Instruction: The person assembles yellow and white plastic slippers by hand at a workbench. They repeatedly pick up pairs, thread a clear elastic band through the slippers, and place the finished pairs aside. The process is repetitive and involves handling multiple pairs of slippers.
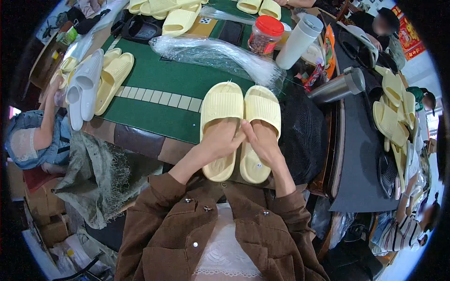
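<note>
A pair of pale yellow slide slippers [222, 105] stands side by side at the near table edge, toes pointing away from me and heels toward my chest. My left hand [218, 143] reaches into the left slipper, its fingers hidden under the ribbed strap. My right hand [264, 140] is in the right slipper [263, 105] the same way. Both thumbs meet between the two slippers. A thin clear strand shows at the toe of the left one. Just beyond the toes lies a bundle of clear plastic strands [211, 54] on a plastic sheet.
Yellow slippers [115, 77] and grey slippers [85, 86] lie on the green mat [154, 84] at left. A red-lidded jar [266, 35], a white tumbler [300, 41] and a steel tumbler [337, 86] stand at right. More yellow slippers [391, 122] pile on the dark side table. Other people work around.
</note>
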The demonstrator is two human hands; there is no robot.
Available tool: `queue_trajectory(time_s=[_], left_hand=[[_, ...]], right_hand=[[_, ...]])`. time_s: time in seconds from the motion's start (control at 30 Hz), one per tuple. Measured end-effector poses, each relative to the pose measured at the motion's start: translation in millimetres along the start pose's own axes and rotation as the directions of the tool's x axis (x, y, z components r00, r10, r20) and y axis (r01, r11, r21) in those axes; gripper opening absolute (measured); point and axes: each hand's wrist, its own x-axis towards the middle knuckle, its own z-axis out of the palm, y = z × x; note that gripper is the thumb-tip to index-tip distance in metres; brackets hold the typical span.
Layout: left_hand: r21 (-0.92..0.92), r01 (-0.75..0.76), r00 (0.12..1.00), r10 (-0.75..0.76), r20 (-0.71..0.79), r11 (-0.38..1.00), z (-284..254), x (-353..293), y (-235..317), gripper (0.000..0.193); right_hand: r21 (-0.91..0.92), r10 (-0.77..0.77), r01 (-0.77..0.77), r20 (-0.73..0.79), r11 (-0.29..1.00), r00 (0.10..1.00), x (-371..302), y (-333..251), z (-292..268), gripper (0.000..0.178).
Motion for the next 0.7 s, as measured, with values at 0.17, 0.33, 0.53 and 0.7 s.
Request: queue_trajectory(time_s=[0.17, 0.33, 0.53, 0.7], left_hand=[[0.214, -0.041, 0.997, 0.027, 0.069, 0.976, -4.1, -8.8, 4.6, 0.074], [0.315, -0.087, 0.996, 0.092, -0.001, 0.945, 10.8, -32.7, -6.3, 0.07], [0.293, -0.038, 0.997, 0.054, -0.047, 0.955, 21.7, -31.8, -10.3, 0.05], [0.19, 0.066, 0.995, -0.051, -0.084, 0.98, 19.8, -23.9, 2.7, 0.039]], right_hand=[[0.113, 0.045, -0.05, 0.049, 0.992, 0.998, -7.5, -12.1, -12.1, 0.065], [0.092, 0.053, -0.07, 0.169, 0.993, 0.984, -23.8, -18.9, -10.1, 0.063], [0.073, 0.008, -0.015, 0.097, 0.997, 0.995, -32.8, -17.0, 11.3, 0.059], [0.138, -0.003, -0.003, 0.045, 0.99, 0.999, -32.5, -14.8, 12.7, 0.048]])
